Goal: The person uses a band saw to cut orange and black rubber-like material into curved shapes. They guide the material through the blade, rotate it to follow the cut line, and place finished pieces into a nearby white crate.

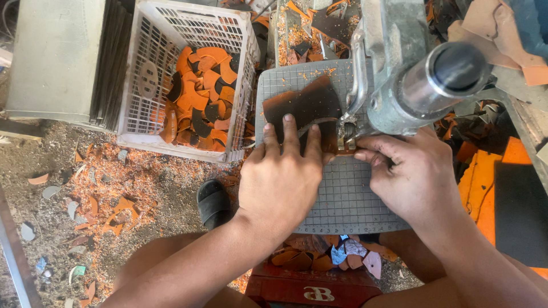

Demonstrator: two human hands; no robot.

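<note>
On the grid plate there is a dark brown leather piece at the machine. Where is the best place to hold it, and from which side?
Probably hold the dark leather piece on its broad flat part, from the left, away from the machine head. It lies flat on the grid plate, so pressing down with flat fingers suits it, as the left hand does. The right hand is at the narrow edge by the feed point, where room is small.

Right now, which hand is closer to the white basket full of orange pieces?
The left hand. It presses the dark leather piece on the grid mat, just right of the white basket. The right hand is farther away, under the machine.
</note>
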